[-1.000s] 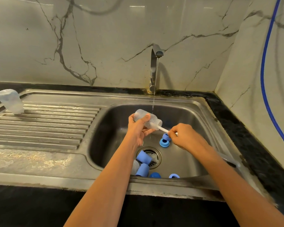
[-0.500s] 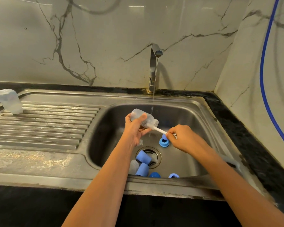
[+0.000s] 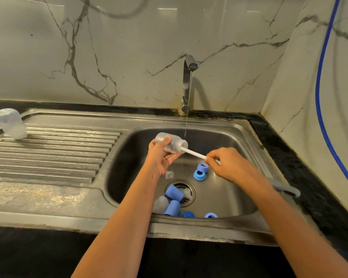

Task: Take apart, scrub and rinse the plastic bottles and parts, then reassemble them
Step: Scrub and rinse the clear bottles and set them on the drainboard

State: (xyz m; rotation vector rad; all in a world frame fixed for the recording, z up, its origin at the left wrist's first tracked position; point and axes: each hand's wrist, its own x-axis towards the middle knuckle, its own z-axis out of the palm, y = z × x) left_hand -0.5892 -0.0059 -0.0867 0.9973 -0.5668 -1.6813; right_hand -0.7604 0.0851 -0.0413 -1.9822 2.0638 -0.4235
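Note:
My left hand [image 3: 160, 160] grips a clear plastic bottle [image 3: 173, 143] lying sideways over the sink basin, its mouth pointing right. A white bottle brush handle [image 3: 193, 153] sticks out of the mouth, and my right hand [image 3: 227, 165] pinches its outer end. The brush head is inside the bottle. On the basin floor lie blue caps [image 3: 174, 192], blue rings [image 3: 199, 174], and clear parts [image 3: 161, 203] around the drain [image 3: 184, 192]. Another clear bottle [image 3: 9, 123] stands upside down on the drainboard at far left.
The tap [image 3: 189, 81] runs a thin stream of water just right of the held bottle. A grey handle [image 3: 283, 187] rests on the sink's right rim. A blue hose [image 3: 325, 97] hangs down the right wall. The ribbed drainboard [image 3: 54, 153] lies to the left.
The brush handle has been drawn farther out of the bottle, and my right hand has shifted right. My left hand lifted the bottle slightly.

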